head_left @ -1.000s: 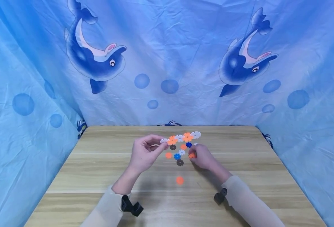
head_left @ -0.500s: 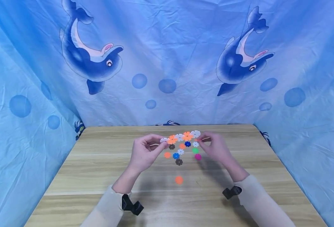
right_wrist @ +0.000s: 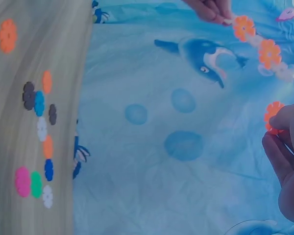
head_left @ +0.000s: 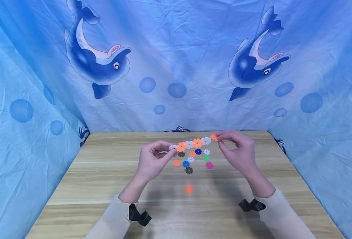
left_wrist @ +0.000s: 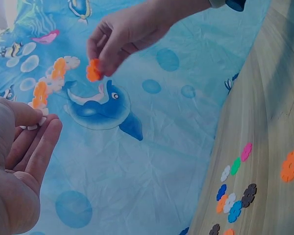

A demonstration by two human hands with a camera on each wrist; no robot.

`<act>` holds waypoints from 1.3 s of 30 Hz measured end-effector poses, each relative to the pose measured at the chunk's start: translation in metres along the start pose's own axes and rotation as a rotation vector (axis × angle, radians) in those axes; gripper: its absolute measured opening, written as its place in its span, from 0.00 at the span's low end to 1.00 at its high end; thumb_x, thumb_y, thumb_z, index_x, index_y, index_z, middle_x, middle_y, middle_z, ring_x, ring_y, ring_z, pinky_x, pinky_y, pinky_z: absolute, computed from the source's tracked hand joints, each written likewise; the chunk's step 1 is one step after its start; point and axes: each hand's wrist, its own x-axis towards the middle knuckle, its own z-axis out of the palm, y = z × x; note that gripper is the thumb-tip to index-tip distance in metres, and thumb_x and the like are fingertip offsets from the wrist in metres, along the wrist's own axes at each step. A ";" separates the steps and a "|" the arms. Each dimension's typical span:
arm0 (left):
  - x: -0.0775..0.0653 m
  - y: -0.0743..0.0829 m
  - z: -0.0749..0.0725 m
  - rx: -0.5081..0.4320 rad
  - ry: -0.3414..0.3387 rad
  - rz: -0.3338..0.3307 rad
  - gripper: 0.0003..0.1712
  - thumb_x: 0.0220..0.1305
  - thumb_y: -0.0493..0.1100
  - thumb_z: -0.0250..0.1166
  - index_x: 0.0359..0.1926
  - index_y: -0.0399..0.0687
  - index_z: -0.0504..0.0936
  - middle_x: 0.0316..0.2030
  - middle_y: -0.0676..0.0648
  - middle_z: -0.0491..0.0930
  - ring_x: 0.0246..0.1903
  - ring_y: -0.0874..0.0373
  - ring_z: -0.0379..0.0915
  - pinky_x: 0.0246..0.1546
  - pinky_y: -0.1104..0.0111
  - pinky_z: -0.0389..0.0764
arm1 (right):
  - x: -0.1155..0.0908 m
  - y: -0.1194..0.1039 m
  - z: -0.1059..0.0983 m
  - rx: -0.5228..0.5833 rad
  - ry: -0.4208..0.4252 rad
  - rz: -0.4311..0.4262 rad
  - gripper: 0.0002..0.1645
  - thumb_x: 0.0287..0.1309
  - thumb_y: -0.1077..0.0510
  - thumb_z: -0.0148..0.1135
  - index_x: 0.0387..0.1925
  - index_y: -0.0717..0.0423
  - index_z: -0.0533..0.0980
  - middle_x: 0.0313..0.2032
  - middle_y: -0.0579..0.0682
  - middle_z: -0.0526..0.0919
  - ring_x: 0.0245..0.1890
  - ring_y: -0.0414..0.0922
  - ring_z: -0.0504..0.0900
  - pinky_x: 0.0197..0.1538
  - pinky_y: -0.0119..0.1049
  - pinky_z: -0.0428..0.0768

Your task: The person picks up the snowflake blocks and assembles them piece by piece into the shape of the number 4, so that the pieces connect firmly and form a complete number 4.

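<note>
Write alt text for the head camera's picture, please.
A left hand holds a chain of white and orange discs; the right hand pinches a separate orange disc near its free end. Loose coloured discs lie on a woodgrain table, before a dolphin backdrop.

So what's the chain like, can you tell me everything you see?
The chain is five notched discs joined in a nearly straight row: white, orange, white, orange, white. It looks like plastic. The left hand pinches one white end, holding it above the table. The other end is free, close to an orange disc but not touching it.
</note>
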 end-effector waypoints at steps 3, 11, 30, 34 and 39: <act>0.000 0.000 0.000 -0.005 -0.001 0.001 0.07 0.65 0.28 0.72 0.44 0.29 0.88 0.39 0.28 0.89 0.36 0.64 0.91 0.43 0.64 0.93 | 0.002 -0.007 -0.002 0.015 0.003 -0.034 0.14 0.52 0.78 0.73 0.35 0.58 0.89 0.39 0.56 0.93 0.45 0.38 0.91 0.48 0.19 0.85; -0.002 -0.001 -0.001 -0.005 -0.004 0.009 0.07 0.65 0.28 0.72 0.44 0.29 0.88 0.39 0.28 0.89 0.37 0.64 0.91 0.44 0.64 0.93 | 0.005 -0.017 -0.004 0.124 0.035 -0.110 0.17 0.48 0.82 0.71 0.34 0.60 0.88 0.38 0.58 0.92 0.46 0.38 0.91 0.49 0.22 0.87; -0.003 -0.002 0.002 -0.032 -0.018 0.008 0.08 0.65 0.27 0.72 0.45 0.29 0.87 0.40 0.28 0.89 0.37 0.62 0.92 0.44 0.63 0.93 | 0.004 -0.024 -0.009 0.058 -0.008 -0.161 0.17 0.47 0.80 0.75 0.35 0.59 0.89 0.39 0.56 0.92 0.45 0.44 0.91 0.59 0.24 0.85; -0.003 -0.002 0.002 -0.035 -0.019 -0.002 0.08 0.66 0.28 0.72 0.45 0.29 0.88 0.40 0.28 0.88 0.37 0.62 0.92 0.44 0.63 0.93 | 0.005 -0.026 -0.010 0.011 -0.012 -0.204 0.17 0.45 0.78 0.77 0.35 0.58 0.90 0.39 0.56 0.92 0.42 0.50 0.91 0.61 0.23 0.83; -0.003 -0.002 0.000 -0.026 -0.017 -0.027 0.07 0.67 0.30 0.72 0.45 0.30 0.89 0.40 0.28 0.89 0.38 0.60 0.92 0.44 0.63 0.93 | 0.006 -0.026 -0.012 0.000 -0.023 -0.261 0.20 0.39 0.79 0.79 0.35 0.58 0.91 0.38 0.56 0.93 0.40 0.53 0.91 0.61 0.22 0.82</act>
